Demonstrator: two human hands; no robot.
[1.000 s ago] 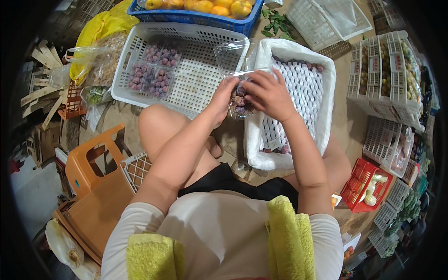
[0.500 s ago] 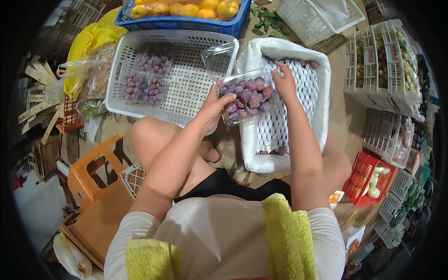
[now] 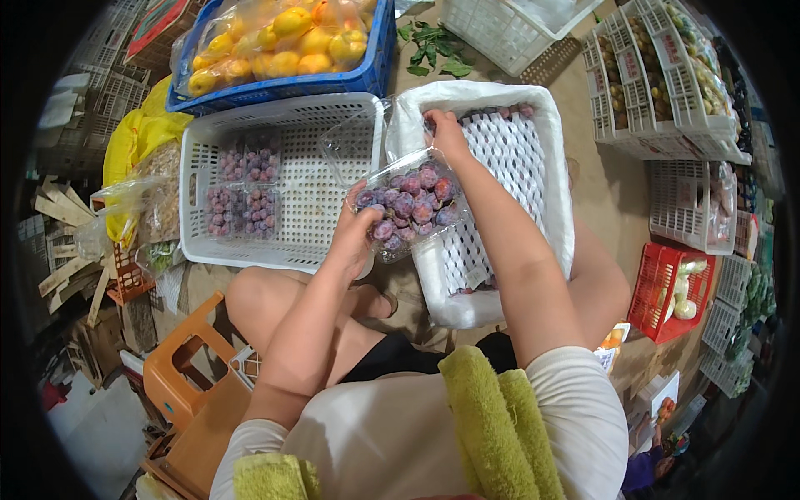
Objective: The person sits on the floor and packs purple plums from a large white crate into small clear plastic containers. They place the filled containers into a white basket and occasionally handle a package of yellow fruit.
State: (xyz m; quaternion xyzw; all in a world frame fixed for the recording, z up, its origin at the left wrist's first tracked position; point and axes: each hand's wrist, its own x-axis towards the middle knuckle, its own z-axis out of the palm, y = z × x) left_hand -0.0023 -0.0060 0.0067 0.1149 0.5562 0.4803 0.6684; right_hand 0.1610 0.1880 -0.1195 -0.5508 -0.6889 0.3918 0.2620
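My left hand [image 3: 354, 229] grips the left side of a clear plastic clamshell box [image 3: 398, 250], thumb over the rim. The box is filled with purple-red plums [image 3: 403, 205], and its clear lid [image 3: 354, 137] hangs open on the far side. It is held tilted over the near-left side of a crate lined with white plastic [image 3: 563, 167]. My right hand [image 3: 448, 136] is at that crate's far-left corner, its fingers curled down; what they hold is hidden. White foam netting [image 3: 508, 179] lies in the lined crate, with a few plums [image 3: 504, 112] showing along its far edge.
Left of the lined crate stands a white crate [image 3: 333, 102] with several closed plum boxes [image 3: 242, 208]. Behind it sits a blue crate [image 3: 379, 67] of yellow fruit. Stacked crates [image 3: 667, 83] and a red basket [image 3: 658, 308] stand right. An orange stool [image 3: 187, 367] is near left.
My right hand has moved left, from open above the netting to the crate's far-left corner, its fingers now curled down. My left hand still holds the plum box. The view has shifted.
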